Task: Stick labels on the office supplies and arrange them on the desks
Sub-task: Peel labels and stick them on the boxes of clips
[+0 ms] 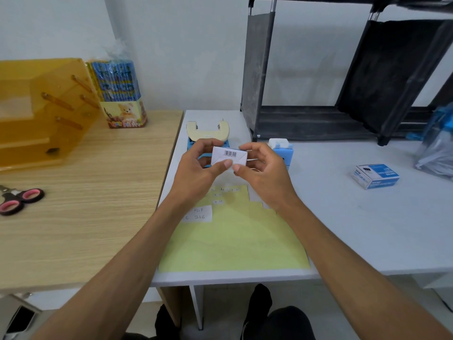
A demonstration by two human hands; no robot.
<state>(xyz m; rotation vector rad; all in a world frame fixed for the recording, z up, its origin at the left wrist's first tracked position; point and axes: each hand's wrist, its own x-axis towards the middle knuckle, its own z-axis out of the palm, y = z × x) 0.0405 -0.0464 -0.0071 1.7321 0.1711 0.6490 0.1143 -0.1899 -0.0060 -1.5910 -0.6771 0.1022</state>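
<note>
1. White walls enclose two abutting surfaces: a wood-grain worktop [85,204] at the left of the frame and a smooth white worktop [355,229] at centre and right. A black rack [318,69] stands at upper right.
2. At frame centre we see the small white box [228,157], a flat cardboard carton with folded flaps and a printed barcode, held above the white worktop.
3. The left hand [196,165] and the right hand [262,173] sit close together, each pinching one end of the box between thumb and fingers.
4. Below them lies a glossy yellow sheet [235,239] with a stepped upper edge. It carries a handwritten white label [198,214] at its upper left.
5. We judge that thin card could dent under a hard pinch. A label laid over the barcode or across a flap seam could wrinkle or lift.
6. We also note a blue box [375,176] at right, pink-handled scissors [20,198] at far left, and a translucent amber organiser [36,111] at upper left.
</note>
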